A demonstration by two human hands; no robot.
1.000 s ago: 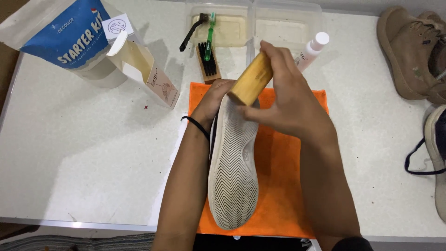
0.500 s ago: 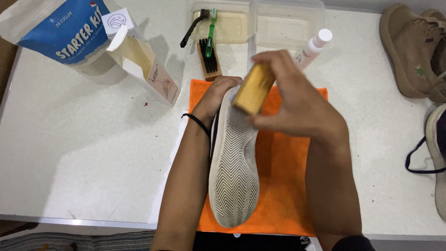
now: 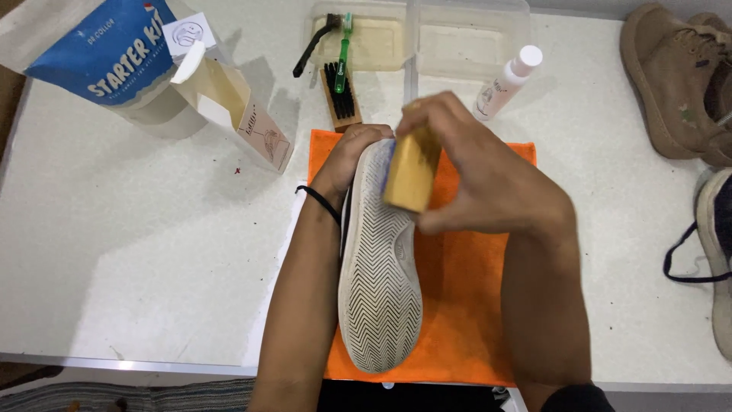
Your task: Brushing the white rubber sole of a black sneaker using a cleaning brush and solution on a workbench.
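A white shoe (image 3: 379,294) lies sole up over an orange cloth (image 3: 457,305), its zigzag tread facing me. My left hand (image 3: 352,156) grips the toe end of the shoe, a black band on the wrist. My right hand (image 3: 488,179) holds a wooden-backed brush (image 3: 410,174) pressed against the front part of the sole. The bristles are hidden under the block.
At the back stand a clear tray (image 3: 358,38) with a black brush and a green toothbrush, a second clear tray (image 3: 469,38), a small wooden brush (image 3: 339,95) and a white bottle (image 3: 505,82). A blue pouch (image 3: 107,46) and open box (image 3: 236,107) are at left, tan shoes (image 3: 675,80) at right.
My right hand has slid the brush along the sole toward me and slightly left, from the toe tip down onto the front tread. The left hand and shoe stayed put.
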